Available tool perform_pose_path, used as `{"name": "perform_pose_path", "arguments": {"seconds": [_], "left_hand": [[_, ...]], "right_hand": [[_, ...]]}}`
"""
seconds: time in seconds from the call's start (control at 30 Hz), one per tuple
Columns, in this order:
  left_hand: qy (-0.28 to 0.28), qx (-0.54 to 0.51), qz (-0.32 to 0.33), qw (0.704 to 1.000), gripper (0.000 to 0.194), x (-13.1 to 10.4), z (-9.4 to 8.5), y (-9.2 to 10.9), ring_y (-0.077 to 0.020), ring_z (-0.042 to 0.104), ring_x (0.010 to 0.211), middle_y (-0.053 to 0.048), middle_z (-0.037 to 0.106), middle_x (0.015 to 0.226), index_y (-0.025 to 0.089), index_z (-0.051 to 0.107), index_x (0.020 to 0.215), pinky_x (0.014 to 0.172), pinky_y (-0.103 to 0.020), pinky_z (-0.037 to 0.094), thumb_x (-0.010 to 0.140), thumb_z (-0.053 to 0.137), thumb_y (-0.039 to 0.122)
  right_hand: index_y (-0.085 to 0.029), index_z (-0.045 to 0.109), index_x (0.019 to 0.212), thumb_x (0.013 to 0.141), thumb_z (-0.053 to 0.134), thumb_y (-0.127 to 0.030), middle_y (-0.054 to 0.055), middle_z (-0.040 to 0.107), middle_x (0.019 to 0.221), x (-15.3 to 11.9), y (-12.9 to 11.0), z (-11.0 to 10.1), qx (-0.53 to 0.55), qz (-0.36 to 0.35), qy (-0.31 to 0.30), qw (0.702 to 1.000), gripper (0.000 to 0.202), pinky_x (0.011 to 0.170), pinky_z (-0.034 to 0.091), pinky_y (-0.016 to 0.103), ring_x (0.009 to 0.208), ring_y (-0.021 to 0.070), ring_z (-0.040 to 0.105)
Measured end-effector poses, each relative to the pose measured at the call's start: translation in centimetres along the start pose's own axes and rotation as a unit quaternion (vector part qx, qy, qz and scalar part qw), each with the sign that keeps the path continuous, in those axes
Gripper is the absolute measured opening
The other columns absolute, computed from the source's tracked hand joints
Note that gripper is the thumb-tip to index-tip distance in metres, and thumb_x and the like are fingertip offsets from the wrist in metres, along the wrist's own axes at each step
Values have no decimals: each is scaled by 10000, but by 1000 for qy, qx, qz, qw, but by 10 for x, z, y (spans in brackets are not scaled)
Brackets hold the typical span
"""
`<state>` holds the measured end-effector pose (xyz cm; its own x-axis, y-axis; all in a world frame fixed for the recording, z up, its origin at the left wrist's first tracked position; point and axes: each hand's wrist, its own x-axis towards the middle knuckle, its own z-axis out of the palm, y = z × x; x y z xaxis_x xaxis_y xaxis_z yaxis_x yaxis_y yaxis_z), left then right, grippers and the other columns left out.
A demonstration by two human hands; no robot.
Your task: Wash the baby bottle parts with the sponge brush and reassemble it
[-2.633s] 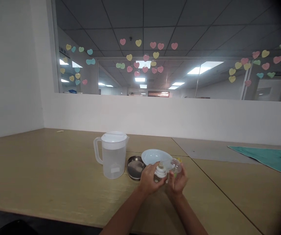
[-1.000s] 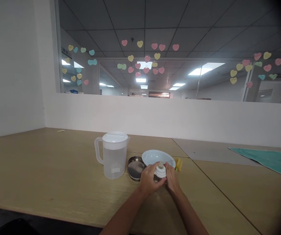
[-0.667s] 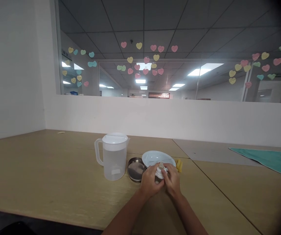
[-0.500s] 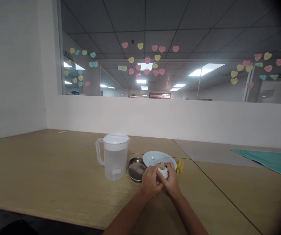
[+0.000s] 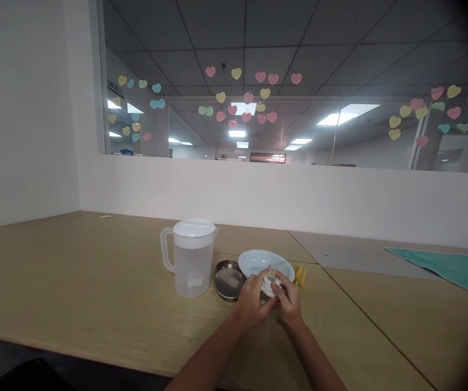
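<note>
Two hands close around a white collar

The left hand [image 5: 250, 301] pinches the white collar [image 5: 267, 285] between thumb and fingers, and the right hand [image 5: 290, 301] grips it from the other side, thumb pressed near the translucent tip [image 5: 272, 275]. The collar (ringed, tip pointing upward) is between the two hands, above the near side of the bowl; whether it touches the bowl is hidden by the fingers.

At twelve o'clock from the hands, just beyond them, sits the pale blue bowl [image 5: 256, 257]. Close by at two o'clock lie some yellow pieces [image 5: 299, 276] (too small to identify). The shallow metal tin [image 5: 228, 281] is near the left hand at ten o'clock, just beside the bowl.

Farther along at ten o'clock, the translucent jug [image 5: 194, 263] stands upright on the table [image 5: 128, 304], its handle toward nine o'clock (a pale label marks its front). Well apart, toward three o'clock, lies a teal cloth [image 5: 437, 266].
</note>
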<state>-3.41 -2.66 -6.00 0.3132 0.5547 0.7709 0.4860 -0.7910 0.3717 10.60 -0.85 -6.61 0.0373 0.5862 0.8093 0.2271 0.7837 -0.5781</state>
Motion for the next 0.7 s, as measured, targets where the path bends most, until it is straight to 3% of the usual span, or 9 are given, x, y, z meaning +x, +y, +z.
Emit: {"name": "perform_pose_path", "arguments": {"seconds": [0.1,0.3,0.47,0.53,0.7], "left_hand": [[-1,8,-9,1000,605,0,0,-1,-255,511,1131,-128,539,1277,161,362,1354,981,-422,418,837,563,404],[-16,11,-12,1000,655,-4,2,0,-260,504,1150,-136,537,1276,154,355,1360,1000,-427,408,819,582,448],[-13,11,-14,1000,690,-3,4,-3,-266,486,1182,-156,513,1298,132,291,1402,1013,-436,399,830,565,404],[-11,9,-11,1000,704,-3,5,-4,-267,479,1194,-161,502,1309,126,274,1411,1020,-435,394,828,565,392],[-10,13,-26,1000,731,-4,4,-3,-271,495,1174,-163,520,1288,128,276,1411,1011,-441,401,817,579,428]], "right_hand": [[-181,581,1223,834,484,-407,100,621,1211,-1,6,1,7,14,13,1000,460,924,445,431,1077,269,584],[-167,594,1203,847,450,-402,108,680,1073,0,22,-3,-46,111,139,983,450,860,473,423,962,255,632],[-187,594,1179,856,483,-421,105,647,1136,-3,11,-1,-87,-13,60,994,414,884,452,418,1015,255,600],[-188,560,1210,853,495,-415,107,635,1142,-3,7,0,-98,-38,55,993,428,880,450,417,1006,251,595],[-166,495,1223,887,439,-404,115,621,1096,-1,8,-1,-85,34,143,985,416,839,453,399,941,228,593]]}}
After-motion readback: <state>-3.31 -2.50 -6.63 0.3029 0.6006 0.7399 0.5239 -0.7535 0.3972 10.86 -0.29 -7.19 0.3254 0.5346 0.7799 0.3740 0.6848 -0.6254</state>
